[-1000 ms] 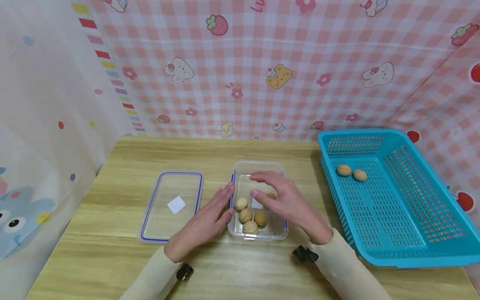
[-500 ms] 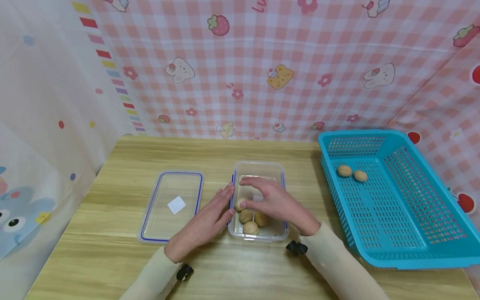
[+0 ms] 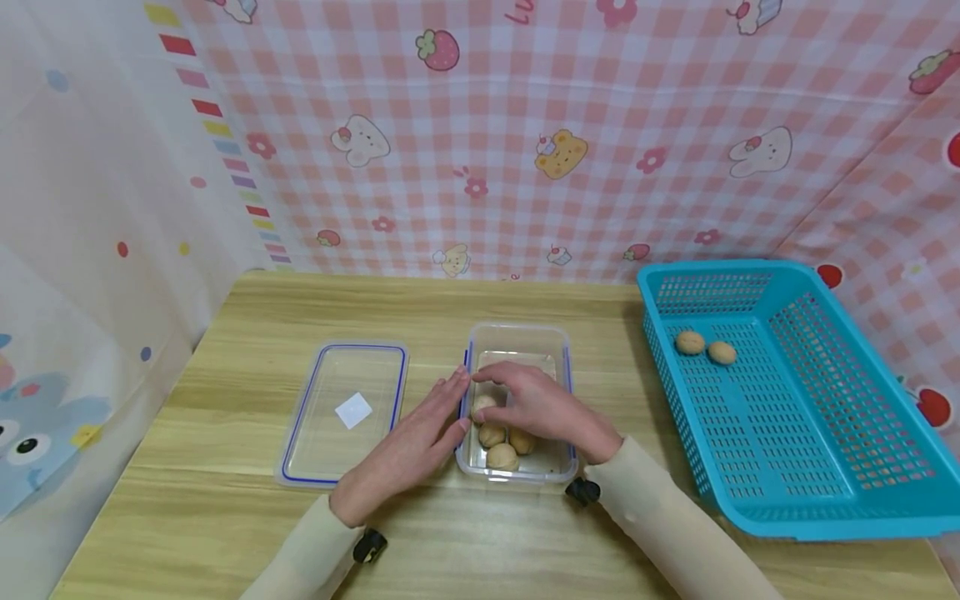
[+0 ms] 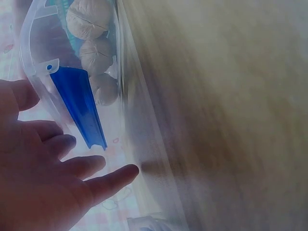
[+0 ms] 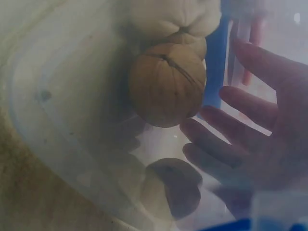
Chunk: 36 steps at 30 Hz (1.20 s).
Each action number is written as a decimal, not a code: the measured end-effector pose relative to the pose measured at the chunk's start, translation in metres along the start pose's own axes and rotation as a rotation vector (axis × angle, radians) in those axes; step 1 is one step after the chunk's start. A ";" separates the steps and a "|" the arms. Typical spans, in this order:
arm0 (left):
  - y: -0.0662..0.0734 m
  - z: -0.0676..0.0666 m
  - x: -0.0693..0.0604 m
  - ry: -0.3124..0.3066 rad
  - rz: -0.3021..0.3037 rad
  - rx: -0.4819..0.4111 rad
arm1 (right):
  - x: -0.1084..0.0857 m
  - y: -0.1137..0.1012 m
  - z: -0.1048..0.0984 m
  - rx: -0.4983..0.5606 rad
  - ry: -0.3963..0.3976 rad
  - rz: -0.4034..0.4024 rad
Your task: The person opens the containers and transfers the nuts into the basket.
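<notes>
A clear plastic box [image 3: 517, 327] with blue side latches stands mid-table, with several walnuts [image 3: 502, 457] in its near part. My left hand [image 3: 408, 442] lies along the box's left side, fingers straight. Its fingers spread beside the blue latch [image 4: 79, 106] in the left wrist view. Over the inside of the box is my right hand [image 3: 536, 402], thumb and forefinger apart around a pale walnut [image 3: 483, 406] by the left wall. In the right wrist view its fingers stretch loosely close to a brown walnut [image 5: 166, 86]; another walnut [image 5: 173, 190] sits below the hand.
Left of the box lies its clear lid [image 3: 337, 454] with a blue seal and a white label [image 3: 353, 410]. A turquoise basket [image 3: 810, 527] stands at the right, holding two walnuts [image 3: 690, 342]. A checked cloth [image 3: 480, 108] hangs behind the wooden table [image 3: 487, 550].
My right hand has moved left and slightly down inside the box, now covering a walnut that showed beside it. The left hand has stayed in place.
</notes>
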State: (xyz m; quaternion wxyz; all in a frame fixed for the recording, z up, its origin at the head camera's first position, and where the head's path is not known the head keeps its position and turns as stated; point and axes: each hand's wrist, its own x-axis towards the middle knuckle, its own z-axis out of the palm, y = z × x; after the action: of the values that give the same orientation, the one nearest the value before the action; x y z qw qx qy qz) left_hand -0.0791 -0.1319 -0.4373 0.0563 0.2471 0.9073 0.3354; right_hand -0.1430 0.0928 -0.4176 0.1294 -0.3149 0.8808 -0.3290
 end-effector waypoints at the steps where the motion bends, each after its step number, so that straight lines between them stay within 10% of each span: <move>1: 0.000 0.000 0.000 0.000 -0.001 -0.001 | 0.000 0.001 0.001 -0.005 -0.003 -0.001; 36: 0.000 0.000 0.000 -0.019 -0.030 -0.010 | 0.008 0.000 0.008 -0.075 -0.055 0.021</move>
State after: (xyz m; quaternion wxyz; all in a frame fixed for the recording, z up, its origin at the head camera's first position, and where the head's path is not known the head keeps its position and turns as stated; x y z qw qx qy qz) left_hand -0.0786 -0.1316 -0.4372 0.0713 0.2367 0.9086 0.3367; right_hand -0.1454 0.0838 -0.4243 0.1450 -0.3192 0.8920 -0.2854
